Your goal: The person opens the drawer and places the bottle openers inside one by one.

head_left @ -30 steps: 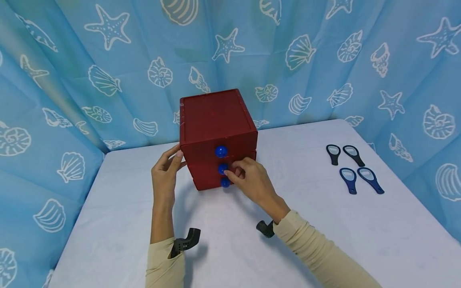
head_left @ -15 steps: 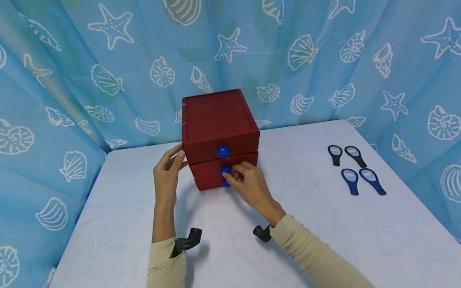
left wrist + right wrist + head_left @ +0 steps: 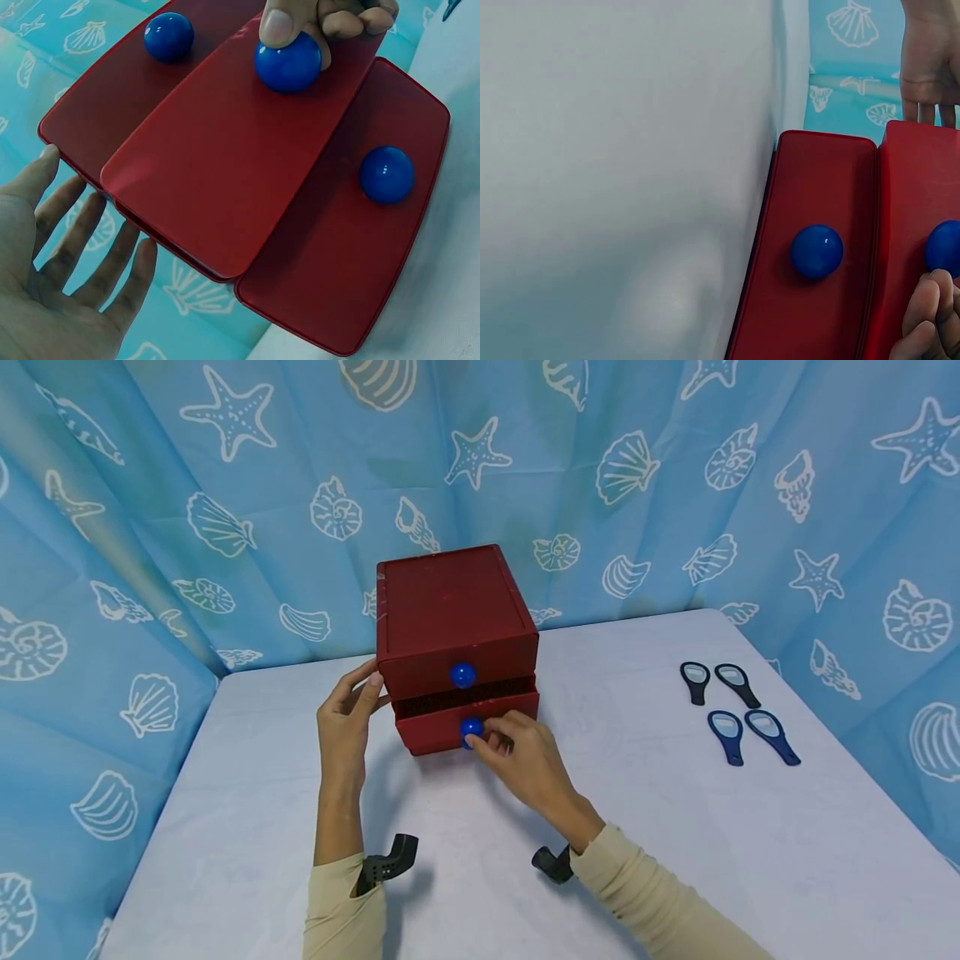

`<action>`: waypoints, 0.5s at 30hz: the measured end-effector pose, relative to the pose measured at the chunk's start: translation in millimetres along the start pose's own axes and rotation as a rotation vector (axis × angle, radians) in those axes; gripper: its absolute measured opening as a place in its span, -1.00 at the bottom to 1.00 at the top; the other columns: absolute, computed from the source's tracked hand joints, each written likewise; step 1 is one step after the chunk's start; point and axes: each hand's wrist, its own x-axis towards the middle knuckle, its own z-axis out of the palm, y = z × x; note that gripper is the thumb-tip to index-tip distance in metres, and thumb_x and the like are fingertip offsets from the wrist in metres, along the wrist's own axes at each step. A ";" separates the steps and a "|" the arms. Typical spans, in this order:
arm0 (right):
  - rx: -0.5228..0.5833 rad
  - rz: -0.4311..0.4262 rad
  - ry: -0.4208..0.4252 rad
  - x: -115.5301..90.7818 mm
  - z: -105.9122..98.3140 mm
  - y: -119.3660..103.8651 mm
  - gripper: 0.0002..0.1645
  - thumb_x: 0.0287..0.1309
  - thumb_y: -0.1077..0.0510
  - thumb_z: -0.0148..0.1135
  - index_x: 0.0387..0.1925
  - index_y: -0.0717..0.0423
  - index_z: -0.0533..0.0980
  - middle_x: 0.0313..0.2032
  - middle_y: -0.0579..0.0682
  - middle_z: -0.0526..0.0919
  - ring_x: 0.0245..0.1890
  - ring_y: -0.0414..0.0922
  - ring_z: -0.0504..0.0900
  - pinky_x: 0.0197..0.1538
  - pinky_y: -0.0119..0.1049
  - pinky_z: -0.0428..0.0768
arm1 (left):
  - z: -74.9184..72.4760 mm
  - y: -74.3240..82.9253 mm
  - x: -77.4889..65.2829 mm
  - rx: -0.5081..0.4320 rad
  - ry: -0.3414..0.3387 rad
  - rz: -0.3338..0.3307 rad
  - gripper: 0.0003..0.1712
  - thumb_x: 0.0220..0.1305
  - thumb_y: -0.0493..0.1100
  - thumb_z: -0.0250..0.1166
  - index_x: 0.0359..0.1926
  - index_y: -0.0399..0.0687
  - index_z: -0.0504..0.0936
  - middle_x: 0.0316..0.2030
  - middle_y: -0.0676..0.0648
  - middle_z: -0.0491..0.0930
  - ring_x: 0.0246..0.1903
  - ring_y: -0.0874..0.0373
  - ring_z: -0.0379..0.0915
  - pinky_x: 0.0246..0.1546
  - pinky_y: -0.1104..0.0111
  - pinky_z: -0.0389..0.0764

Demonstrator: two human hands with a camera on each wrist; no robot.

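The right hand (image 3: 528,762) pinches a blue knob (image 3: 471,727); the middle drawer (image 3: 431,732), closed moments ago, juts from the red cabinet (image 3: 453,602), exposing contents too dark to tell; the left hand (image 3: 343,718), fingers extended, flanks it.

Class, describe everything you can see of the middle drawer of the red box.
The middle drawer has a smooth red front with rounded corners, plastic by its look, and a shiny, round blue knob. It stands partly open, jutting beyond the top drawer and bottom drawer, with a dark gap showing above its front. The right hand pinches its knob. What lies inside, if anything, is too dark to tell.
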 end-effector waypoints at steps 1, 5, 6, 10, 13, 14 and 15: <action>0.003 0.000 0.000 -1.2 -0.2 -0.1 -0.75 0.20 0.07 0.44 -0.32 0.21 0.66 -0.45 -0.10 0.53 -0.45 -0.18 0.53 -0.42 -0.43 0.55 | 0.0 0.2 -0.2 0.006 0.001 -0.002 -0.56 0.37 0.11 0.30 0.22 0.16 0.64 0.12 -0.02 0.63 -0.04 0.01 0.65 0.27 0.10 0.45; 0.015 -0.003 0.003 -5.6 -1.0 -0.4 -0.75 0.19 0.09 0.45 -0.31 0.24 0.67 -0.45 -0.06 0.54 -0.45 -0.14 0.54 -0.42 -0.42 0.54 | 0.3 1.2 -0.7 0.010 -0.001 -0.002 -0.55 0.37 0.12 0.30 0.21 0.18 0.64 0.11 -0.01 0.64 -0.07 0.00 0.66 0.27 0.11 0.45; 0.019 -0.001 0.003 -6.7 -1.4 -0.8 -0.75 0.19 0.10 0.45 -0.31 0.25 0.67 -0.45 -0.05 0.54 -0.45 -0.15 0.53 -0.42 -0.41 0.54 | 0.1 1.2 -0.6 0.008 -0.003 -0.001 -0.56 0.37 0.12 0.30 0.21 0.17 0.64 0.11 -0.02 0.64 -0.07 -0.01 0.66 0.27 0.11 0.44; 0.029 0.002 0.009 -11.5 -2.4 -2.5 -0.74 0.16 0.12 0.47 -0.29 0.28 0.68 -0.44 -0.05 0.55 -0.46 -0.18 0.52 -0.43 -0.42 0.54 | -0.4 0.4 -0.5 0.009 -0.005 0.002 -0.56 0.37 0.11 0.29 0.22 0.17 0.64 0.12 -0.03 0.63 -0.07 0.00 0.66 0.28 0.09 0.43; 0.035 -0.001 0.018 -15.4 -3.2 -3.9 -0.75 0.14 0.13 0.49 -0.29 0.27 0.69 -0.45 -0.10 0.54 -0.46 -0.21 0.51 -0.43 -0.43 0.55 | -0.9 -0.9 -0.1 0.015 -0.003 0.002 -0.56 0.38 0.09 0.29 0.22 0.17 0.63 0.13 -0.03 0.62 -0.06 -0.01 0.65 0.29 0.05 0.41; 0.035 -0.003 0.021 -16.6 -3.5 -4.4 -0.75 0.13 0.13 0.49 -0.29 0.26 0.69 -0.45 -0.12 0.53 -0.46 -0.21 0.51 -0.43 -0.43 0.56 | -0.8 -1.2 0.1 0.017 -0.004 0.002 -0.56 0.38 0.09 0.29 0.23 0.18 0.63 0.14 -0.02 0.62 -0.06 -0.01 0.65 0.29 0.05 0.41; 0.036 -0.006 0.024 -17.8 -3.8 -4.7 -0.76 0.12 0.13 0.50 -0.29 0.26 0.69 -0.45 -0.13 0.53 -0.46 -0.22 0.51 -0.43 -0.43 0.56 | -0.7 -1.6 0.2 0.018 -0.003 0.002 -0.56 0.38 0.09 0.29 0.23 0.18 0.63 0.14 -0.02 0.62 -0.06 -0.01 0.64 0.29 0.05 0.41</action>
